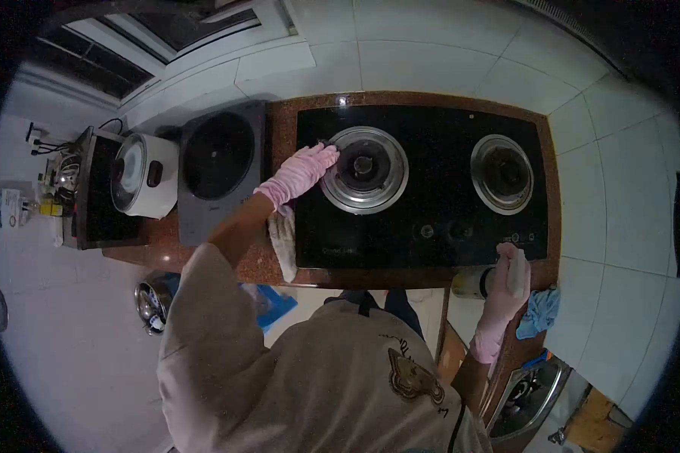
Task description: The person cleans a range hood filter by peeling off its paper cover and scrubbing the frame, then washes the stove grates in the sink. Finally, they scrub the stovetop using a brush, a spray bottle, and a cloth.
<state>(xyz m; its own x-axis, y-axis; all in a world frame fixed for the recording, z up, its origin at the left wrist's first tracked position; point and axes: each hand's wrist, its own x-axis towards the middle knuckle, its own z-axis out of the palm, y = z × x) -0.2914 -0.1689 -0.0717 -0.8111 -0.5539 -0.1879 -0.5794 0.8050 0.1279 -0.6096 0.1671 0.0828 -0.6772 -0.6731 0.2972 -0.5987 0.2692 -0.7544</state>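
Note:
My left hand [306, 172], in a pink glove, reaches to the left rim of the left gas burner [364, 167] on the black glass hob [438, 181]. Its fingers are pressed together over a small dark thing that I cannot make out. A whitish cloth [282, 245] lies at the counter edge below that wrist. My right hand [506, 283], also gloved in pink, is at the hob's front right corner, fingers bent together near the control marks; what they hold, if anything, is hidden. Beside it stands a jar [471, 284], partly covered by the hand.
The right burner [502, 174] is set in the hob. Left of it stand a flat grey induction cooker [223, 200] and a white rice cooker [162, 177]. A blue cloth [539, 311] hangs by the right counter edge, above a metal sink [540, 408]. Tiled walls border the counter.

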